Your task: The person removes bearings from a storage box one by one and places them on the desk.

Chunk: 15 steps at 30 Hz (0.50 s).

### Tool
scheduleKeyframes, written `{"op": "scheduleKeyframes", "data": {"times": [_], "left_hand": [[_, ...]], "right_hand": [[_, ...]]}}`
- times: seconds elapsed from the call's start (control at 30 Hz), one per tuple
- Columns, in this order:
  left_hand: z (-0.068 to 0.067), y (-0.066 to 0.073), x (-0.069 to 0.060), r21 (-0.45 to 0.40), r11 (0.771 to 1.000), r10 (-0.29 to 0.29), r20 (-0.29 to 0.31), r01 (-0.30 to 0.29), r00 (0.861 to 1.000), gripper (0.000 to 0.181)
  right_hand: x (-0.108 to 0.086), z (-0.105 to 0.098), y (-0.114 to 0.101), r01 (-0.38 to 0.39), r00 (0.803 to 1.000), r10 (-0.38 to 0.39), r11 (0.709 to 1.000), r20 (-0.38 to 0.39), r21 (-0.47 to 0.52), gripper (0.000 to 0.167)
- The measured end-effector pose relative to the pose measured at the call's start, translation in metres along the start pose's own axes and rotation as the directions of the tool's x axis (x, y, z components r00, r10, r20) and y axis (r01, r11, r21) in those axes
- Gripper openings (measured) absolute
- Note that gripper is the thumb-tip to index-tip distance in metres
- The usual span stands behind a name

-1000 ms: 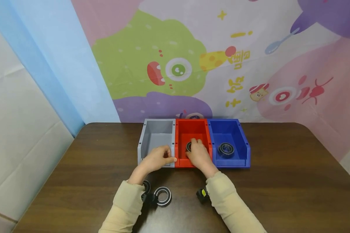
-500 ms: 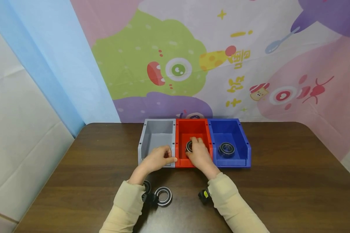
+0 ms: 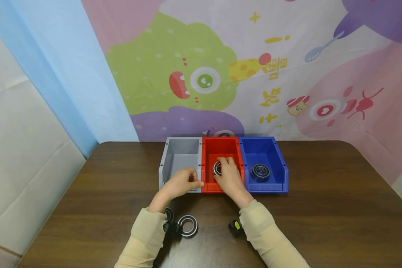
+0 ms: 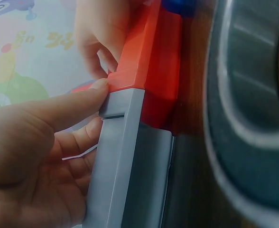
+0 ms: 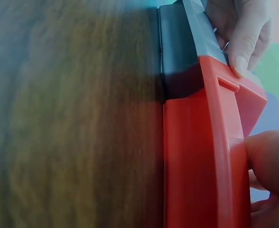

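Observation:
My right hand [image 3: 230, 178] reaches into the red bin [image 3: 220, 144] and holds a black-and-silver ball bearing [image 3: 215, 169], its right side hidden by the fingers. In the right wrist view the bearing is out of sight behind the bin's front. My left hand [image 3: 179, 183] grips the front corner of the grey bin [image 3: 162, 160]. Its thumb [image 4: 78, 105] lies on the edge where grey and red meet, with the other fingers curled inside the grey bin. Another bearing [image 3: 266, 172] sits in the blue bin [image 3: 264, 149].
Two bearings lie on the brown table [image 3: 321, 208] before the bins: a whole ring [image 3: 194, 226] and one partly covered bearing [image 3: 169, 215] by the left sleeve. Black wrist devices hang below both sleeves. A printed cloth [image 3: 204, 44] stands behind the table.
The bearing in the red bin has tilted slightly, showing more of its ring, as my right fingers shift a little. My left hand stays in place on the grey bin.

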<state>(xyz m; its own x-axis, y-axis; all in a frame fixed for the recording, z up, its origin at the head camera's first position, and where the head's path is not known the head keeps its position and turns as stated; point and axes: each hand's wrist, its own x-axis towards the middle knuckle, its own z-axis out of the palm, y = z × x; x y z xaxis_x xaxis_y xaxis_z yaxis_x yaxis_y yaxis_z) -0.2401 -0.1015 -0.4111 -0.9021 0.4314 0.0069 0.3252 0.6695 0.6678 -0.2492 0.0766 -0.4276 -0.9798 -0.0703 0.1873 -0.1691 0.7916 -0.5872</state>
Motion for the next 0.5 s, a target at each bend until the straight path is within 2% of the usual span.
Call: {"op": "scheduleKeyframes", "data": {"times": [0.3,0.5], "left_hand": [[-0.0003,-0.001,0.0013,0.013,1.0,0.006,-0.003,-0.006,1.0,0.024],[-0.0001,-0.0006,0.0004,0.018,1.0,0.006,-0.005,-0.006,1.0,0.025]], "right_hand": [[-0.0004,0.0001,-0.0009,0.031,0.999,-0.03,0.999,-0.029,0.018,0.068],[-0.0058,-0.002,-0.0055,0.057,0.997,-0.056,0.998,-0.05,0.024,0.064]]}}
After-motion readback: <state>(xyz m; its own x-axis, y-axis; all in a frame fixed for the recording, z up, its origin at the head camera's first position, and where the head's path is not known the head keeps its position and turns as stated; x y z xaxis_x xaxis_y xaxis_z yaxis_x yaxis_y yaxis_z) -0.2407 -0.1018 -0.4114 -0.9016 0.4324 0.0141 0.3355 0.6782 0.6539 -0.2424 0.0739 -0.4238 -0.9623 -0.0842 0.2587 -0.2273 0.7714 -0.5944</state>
